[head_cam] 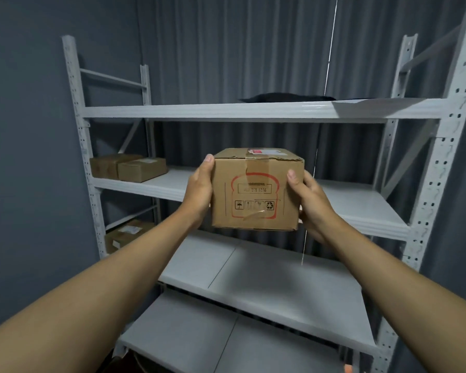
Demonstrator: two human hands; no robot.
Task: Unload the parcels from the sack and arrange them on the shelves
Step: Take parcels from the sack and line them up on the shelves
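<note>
A brown cardboard parcel (256, 189) with a red bread-shaped print, tape and a label on top is held up in the air in front of the white metal shelving (253, 110). My left hand (199, 189) grips its left side with the thumb at the top corner. My right hand (311, 200) grips its right side, thumb on the front edge. The parcel hangs level with the second shelf (361, 208) from the top and touches no shelf. The sack is not in view.
Two brown boxes (129, 168) sit at the left end of the second shelf. Another labelled box (127, 234) lies on the shelf below, at the left. A dark flat parcel (285, 97) lies on the top shelf. Grey curtains hang behind; a grey wall stands at the left.
</note>
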